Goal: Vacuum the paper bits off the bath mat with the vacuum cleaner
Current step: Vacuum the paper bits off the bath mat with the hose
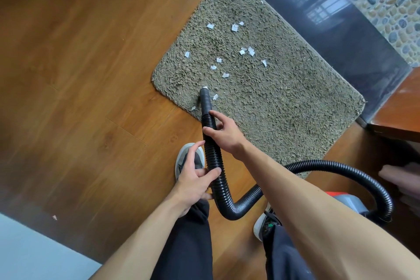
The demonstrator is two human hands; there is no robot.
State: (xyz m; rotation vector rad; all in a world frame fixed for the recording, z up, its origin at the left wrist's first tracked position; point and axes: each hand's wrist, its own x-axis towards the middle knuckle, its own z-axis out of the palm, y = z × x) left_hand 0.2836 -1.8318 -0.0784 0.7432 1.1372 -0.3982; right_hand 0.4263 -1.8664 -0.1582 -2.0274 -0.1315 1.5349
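A shaggy grey-green bath mat [284, 102] lies on the wooden floor with several white paper bits [234, 27] scattered over its middle and near corner. The black ribbed vacuum hose [214, 161] runs from the vacuum cleaner body [347, 202] at the right, loops past my legs, and ends in a smooth nozzle [204, 95] resting on the mat's near-left corner, touching one paper bit. My right hand [223, 134] grips the hose just behind the nozzle. My left hand [195, 179] holds the hose lower down, with its fingers wrapped loosely around it.
My two shoes [188, 159] stand on the wood floor [91, 75] at the mat's near edge. A dark glossy threshold [341, 36] borders the mat's far side, with pebble tiling beyond. A wooden furniture corner [400, 111] sits at the right. One stray paper bit [54, 217] lies on the floor.
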